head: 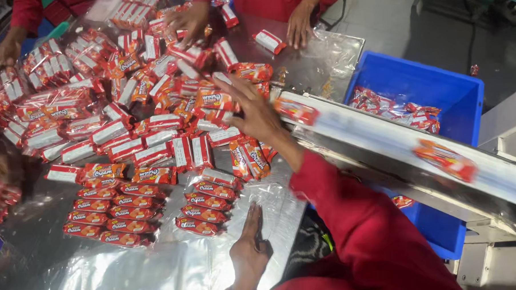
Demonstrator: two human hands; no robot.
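Observation:
My right hand (255, 109) reaches out from a red sleeve over a big heap of red and orange biscuit packets (153, 103) on the metal table (301, 69). Its fingers are spread and rest on the packets, gripping none. My left hand (248, 249) lies flat on a clear plastic sheet (176, 268) at the table's near edge and holds nothing. Just left of it are two tidy stacks of packets (114, 210) (205, 201) wrapped in clear film.
A white conveyor belt (383, 138) slopes in from the right carrying packets (445, 160). A blue crate (418, 79) holding packets stands behind it. Other people's hands (189, 20) (299, 20) (6, 52) work at the far side.

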